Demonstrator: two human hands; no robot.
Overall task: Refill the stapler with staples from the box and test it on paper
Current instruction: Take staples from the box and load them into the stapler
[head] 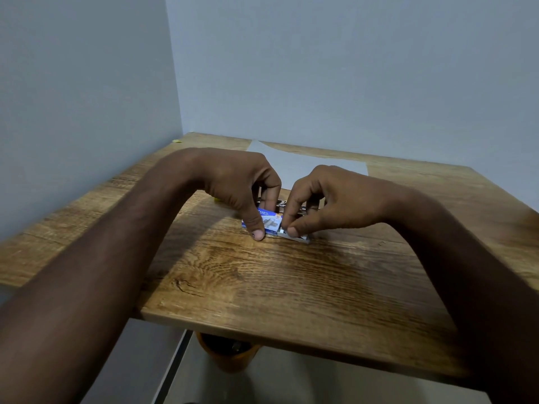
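Note:
A small blue staple box (269,221) lies on the wooden table (262,287). My left hand (242,188) holds the box's blue sleeve between thumb and fingers. My right hand (323,205) pinches the grey inner tray (294,236), which sticks out of the sleeve on the right. Just behind the box, a metal stapler (281,204) shows only in bits between my fingers. A white sheet of paper (303,163) lies flat further back, partly hidden by both hands.
The table stands in a corner with pale walls on the left and behind. Its front edge is close to me. An orange container (224,357) sits on the floor under that edge. A tiny yellow scrap (177,140) lies at the far left corner.

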